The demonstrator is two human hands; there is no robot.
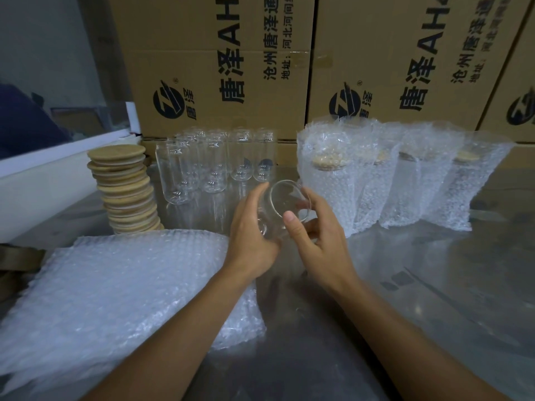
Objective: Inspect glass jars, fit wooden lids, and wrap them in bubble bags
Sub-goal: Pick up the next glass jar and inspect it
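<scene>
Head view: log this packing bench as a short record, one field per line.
held item: glass jar, no lid, mouth tilted toward the camera
left hand: grips the jar's side
right hand: grips the jar's rim side, thumb in front
wooden lids: leaning stack, far left
bare jars: upright group behind the hands
wrapped jars: row in bubble bags, lids fitted, on the right
empty bubble bags: flat pile, near left
surface: metal table
backdrop: cardboard boxes
</scene>
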